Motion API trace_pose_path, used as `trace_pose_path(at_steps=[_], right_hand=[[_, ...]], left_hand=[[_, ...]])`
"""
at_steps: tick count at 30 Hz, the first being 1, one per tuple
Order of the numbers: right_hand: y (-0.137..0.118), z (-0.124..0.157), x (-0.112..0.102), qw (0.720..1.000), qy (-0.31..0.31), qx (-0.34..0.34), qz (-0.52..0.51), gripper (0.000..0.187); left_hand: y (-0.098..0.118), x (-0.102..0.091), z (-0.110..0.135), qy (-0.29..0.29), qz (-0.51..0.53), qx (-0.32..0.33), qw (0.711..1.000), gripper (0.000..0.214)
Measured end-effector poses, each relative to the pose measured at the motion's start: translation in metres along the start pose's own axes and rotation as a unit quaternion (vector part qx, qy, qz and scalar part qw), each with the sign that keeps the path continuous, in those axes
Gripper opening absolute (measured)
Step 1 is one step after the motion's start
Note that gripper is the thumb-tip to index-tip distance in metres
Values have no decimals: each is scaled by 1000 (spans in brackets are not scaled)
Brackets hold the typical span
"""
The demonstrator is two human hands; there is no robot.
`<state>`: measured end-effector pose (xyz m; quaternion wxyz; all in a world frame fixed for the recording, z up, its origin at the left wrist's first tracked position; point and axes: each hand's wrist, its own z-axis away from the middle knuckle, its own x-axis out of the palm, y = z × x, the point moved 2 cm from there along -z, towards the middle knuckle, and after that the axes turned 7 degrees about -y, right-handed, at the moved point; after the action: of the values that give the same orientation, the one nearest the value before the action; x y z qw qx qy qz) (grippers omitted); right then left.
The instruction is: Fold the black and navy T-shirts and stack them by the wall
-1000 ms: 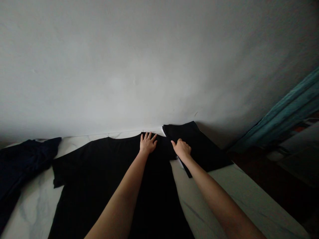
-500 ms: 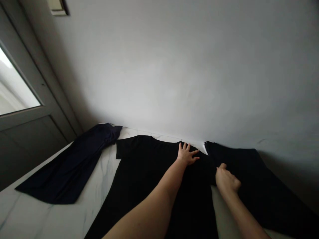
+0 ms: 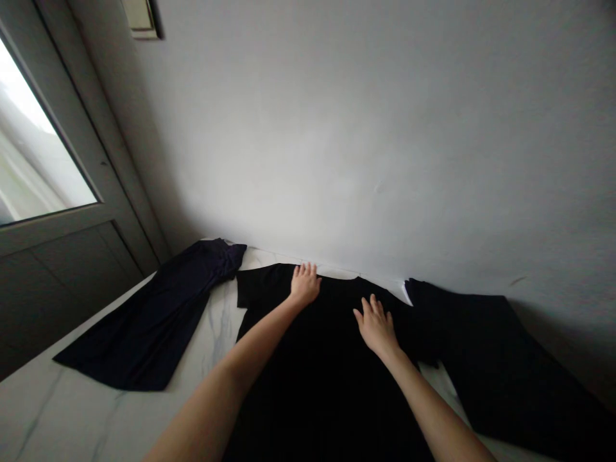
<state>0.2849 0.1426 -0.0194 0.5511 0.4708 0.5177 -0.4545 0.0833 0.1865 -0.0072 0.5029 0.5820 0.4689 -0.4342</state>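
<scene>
A black T-shirt (image 3: 327, 378) lies spread flat on a white marbled surface (image 3: 81, 417), its collar toward the wall. My left hand (image 3: 305, 283) rests open and flat on the shirt's left shoulder near the collar. My right hand (image 3: 376, 325) lies open, fingers spread, on the shirt's upper right chest. Neither hand holds anything.
A dark navy garment (image 3: 149, 327) lies to the left of the shirt. A folded black garment (image 3: 486, 359) sits at the right against the pale wall (image 3: 366, 141). A grey door with a window pane (image 3: 43, 167) stands at the far left.
My left hand slid left along the shirt's top edge toward the left shoulder. My right hand left the right sleeve edge, opened, and now lies flat on the shirt. The view swung left.
</scene>
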Motion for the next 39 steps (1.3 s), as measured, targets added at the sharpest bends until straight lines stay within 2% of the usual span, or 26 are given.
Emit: trace_pose_path(at_steps=[3, 6, 8, 10, 14, 17, 20, 23, 27, 29, 33, 37, 39], right_hand=[[-33, -20, -7, 997, -13, -61, -35, 50], [-82, -44, -17, 982, -11, -176, -70, 49], [-117, -59, -21, 973, -19, -217, -82, 49], [-149, -73, -21, 969, -27, -229, -85, 49], [-187, -94, -15, 969, -33, -232, -84, 50], [-193, -103, -6, 970, -40, -225, -80, 51], [-190, -106, 2, 972, -39, -218, -74, 51], [-189, -107, 6, 973, -38, -214, -71, 52], [-191, -104, 5, 975, -39, -206, -80, 53], [-192, -102, 4, 975, -40, -201, -84, 53], [-191, -101, -2, 976, -46, -201, -77, 51], [-200, -105, -18, 973, -27, -221, -69, 46], [-214, -110, -28, 967, -19, -243, -80, 42]], left_hand=[[-63, -5, 21, -23, -52, -44, 997, 60], [-97, -2, 39, -34, -66, -30, 997, 59], [-107, 1, 46, -30, -65, -16, 997, 58], [-110, 3, 49, -27, -62, -11, 998, 59], [-109, 4, 48, -30, -48, -10, 998, 60], [-111, 3, 49, -33, -37, -7, 999, 59], [-124, 0, 56, -37, -31, 10, 999, 58], [-151, -7, 66, -43, -33, 21, 998, 58], [-193, -19, 74, -79, -45, -17, 996, 54], [-204, -27, 75, -89, -42, -28, 995, 52], [-196, -50, 93, -78, -18, -37, 996, 47], [-174, -80, 146, -40, 3, -100, 994, 28], [-165, -87, 175, -61, -3, -131, 989, 26]])
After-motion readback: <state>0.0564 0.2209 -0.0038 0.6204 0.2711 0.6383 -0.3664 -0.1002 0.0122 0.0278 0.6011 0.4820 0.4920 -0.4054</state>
